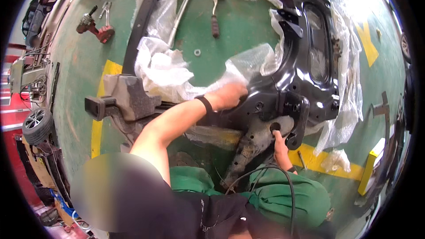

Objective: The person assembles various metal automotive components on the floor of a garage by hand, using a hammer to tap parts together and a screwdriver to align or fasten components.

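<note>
We look down on one green painted workshop floor (pixel 230 26) crossed by yellow lines, and on it lies one large glossy black stamped-metal car body panel (pixel 305 71) with a long rounded opening, still partly wrapped in crumpled clear plastic sheeting (pixel 164 68). The panel sits right of centre, its lower edge meeting one dull grey, rusty cast-metal beam (pixel 252 144) that runs down toward our green-trousered knees. To the left we count one grey blocky metal bracket with a black square tube end (pixel 119 99), and one car wheel with a tyre (pixel 37 124) at the far left edge.

We count two hands. Our left hand (pixel 230 95), a black band on its wrist, rests flat on the panel's lower left edge, against the plastic; its fingers lie together, though from here we cannot tell whether they close on anything. Our right hand (pixel 279 139) reaches up under the beam, fingers bunched, one fingertip at a round hole; a grip, if any, seems hidden.

Smaller things lie well apart above: one red power drill (pixel 95 26), one ratchet wrench with a dark handle (pixel 214 13), and one small metal washer (pixel 197 52).
</note>
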Demonstrator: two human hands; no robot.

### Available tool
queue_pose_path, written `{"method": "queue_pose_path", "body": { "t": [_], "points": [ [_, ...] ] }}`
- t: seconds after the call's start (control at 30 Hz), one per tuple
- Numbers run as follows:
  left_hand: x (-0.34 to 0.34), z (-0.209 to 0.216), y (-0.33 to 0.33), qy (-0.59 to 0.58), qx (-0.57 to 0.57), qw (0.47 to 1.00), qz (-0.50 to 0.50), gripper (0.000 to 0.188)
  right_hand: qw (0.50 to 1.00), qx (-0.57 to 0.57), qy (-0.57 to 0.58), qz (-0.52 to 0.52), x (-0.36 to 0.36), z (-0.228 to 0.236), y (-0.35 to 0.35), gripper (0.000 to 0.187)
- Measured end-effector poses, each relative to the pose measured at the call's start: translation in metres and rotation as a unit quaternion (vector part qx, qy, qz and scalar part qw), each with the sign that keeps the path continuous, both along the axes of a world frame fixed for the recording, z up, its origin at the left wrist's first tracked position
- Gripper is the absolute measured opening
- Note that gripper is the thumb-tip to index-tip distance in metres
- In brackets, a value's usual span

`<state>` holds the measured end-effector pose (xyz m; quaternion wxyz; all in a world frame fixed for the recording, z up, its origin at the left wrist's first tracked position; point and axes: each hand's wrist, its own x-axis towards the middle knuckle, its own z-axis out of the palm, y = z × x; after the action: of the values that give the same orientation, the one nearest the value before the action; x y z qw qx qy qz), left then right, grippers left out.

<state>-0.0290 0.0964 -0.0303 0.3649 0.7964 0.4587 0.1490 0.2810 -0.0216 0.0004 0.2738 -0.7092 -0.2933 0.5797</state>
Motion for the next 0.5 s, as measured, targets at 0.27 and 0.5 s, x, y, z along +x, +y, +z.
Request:
{"method": "queue_pose_path", "body": {
  "t": [0.27, 0.5],
  "points": [
    [-0.002, 0.009, 0.019, 0.020, -0.087, 0.993, -0.076, 0.037, 0.983, 0.160, -0.003, -0.095, 0.011, -0.046, -0.012, 0.016],
    [-0.008, 0.010, 0.013, 0.045, -0.110, 0.989, -0.084, 0.041, 0.990, 0.120, 0.002, -0.074, 0.013, -0.044, -0.014, 0.023]
  ]
}}
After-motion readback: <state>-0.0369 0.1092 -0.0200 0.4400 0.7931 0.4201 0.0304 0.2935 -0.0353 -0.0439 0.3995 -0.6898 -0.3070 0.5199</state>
